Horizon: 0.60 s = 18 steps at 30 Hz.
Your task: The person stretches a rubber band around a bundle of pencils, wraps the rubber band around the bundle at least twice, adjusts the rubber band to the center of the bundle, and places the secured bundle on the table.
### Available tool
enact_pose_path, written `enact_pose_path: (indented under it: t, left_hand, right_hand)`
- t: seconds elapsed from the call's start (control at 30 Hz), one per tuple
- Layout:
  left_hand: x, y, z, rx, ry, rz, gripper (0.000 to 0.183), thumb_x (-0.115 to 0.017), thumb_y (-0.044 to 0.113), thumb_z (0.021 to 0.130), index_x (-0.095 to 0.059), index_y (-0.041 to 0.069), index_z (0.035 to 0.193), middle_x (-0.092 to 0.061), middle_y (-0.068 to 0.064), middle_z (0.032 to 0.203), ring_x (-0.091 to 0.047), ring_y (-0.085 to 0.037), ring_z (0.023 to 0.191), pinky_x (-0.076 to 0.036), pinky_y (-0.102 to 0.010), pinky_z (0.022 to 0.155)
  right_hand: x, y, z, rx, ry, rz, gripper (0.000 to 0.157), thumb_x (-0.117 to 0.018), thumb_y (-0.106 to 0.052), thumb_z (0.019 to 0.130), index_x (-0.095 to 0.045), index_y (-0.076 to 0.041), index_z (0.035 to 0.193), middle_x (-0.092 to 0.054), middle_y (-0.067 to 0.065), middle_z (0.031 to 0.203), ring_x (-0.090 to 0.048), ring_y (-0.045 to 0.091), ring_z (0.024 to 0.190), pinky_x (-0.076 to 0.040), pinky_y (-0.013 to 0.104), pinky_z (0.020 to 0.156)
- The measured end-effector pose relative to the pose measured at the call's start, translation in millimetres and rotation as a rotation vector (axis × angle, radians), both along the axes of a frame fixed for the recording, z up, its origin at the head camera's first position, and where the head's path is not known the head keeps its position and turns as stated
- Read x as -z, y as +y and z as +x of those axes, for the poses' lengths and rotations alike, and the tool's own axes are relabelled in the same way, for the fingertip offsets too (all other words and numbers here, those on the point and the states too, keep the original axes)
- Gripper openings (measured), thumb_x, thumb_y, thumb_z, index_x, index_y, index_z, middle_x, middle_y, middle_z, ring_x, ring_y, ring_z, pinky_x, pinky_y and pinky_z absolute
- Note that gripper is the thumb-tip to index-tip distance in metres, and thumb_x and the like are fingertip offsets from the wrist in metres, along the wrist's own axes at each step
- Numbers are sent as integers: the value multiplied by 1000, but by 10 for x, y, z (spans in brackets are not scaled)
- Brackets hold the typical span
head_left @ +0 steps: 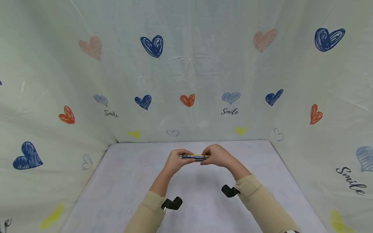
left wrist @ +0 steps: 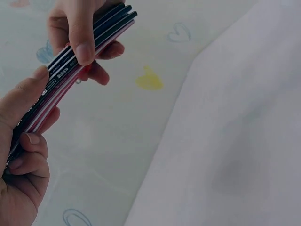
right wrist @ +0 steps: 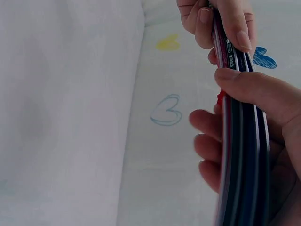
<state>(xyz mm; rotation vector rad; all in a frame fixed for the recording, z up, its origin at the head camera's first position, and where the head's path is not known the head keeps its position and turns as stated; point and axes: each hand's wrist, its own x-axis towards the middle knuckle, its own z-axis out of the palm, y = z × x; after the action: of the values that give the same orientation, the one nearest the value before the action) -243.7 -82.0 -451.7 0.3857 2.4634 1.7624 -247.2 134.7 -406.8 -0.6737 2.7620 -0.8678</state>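
Observation:
A bundle of pencils, dark with pale stripes and some pink-red ones, is held level above the table in the head view. My left hand grips its left end, thumb along the near side. At the other end my right hand holds it between thumb and fingers. In the left wrist view the pencils run diagonally through both hands. A small red band or tie shows at the bundle's side near the right thumb in the right wrist view; how far it goes round is hidden.
Beneath the hands lies a white table. A pale curtain printed with hearts and "Smile" surrounds its back and sides. Each forearm carries a black wrist camera.

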Motion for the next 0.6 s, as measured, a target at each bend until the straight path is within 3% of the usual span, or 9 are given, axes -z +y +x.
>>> enact_pose_path:
  t: [0.3,0.6]
  left_hand:
    - [-4,57,52,3,19,-18,23,-83,19,78,-75,11,99,-67,-2,99,-64,-17,85,-54,-33,73]
    - [34,66,88,0,22,-40,26,-83,19,78,-72,13,101,-66,-2,101,-63,-17,85,-54,-32,72]
  right_hand:
    - [24,-34,48,0,31,2,16,-84,-24,77,-76,-14,86,-64,-10,73,-55,10,65,-47,29,60]
    - [67,-20,87,-10,-15,-53,20,-84,-25,77,-73,-11,86,-63,-7,74,-55,12,65,-47,29,60]
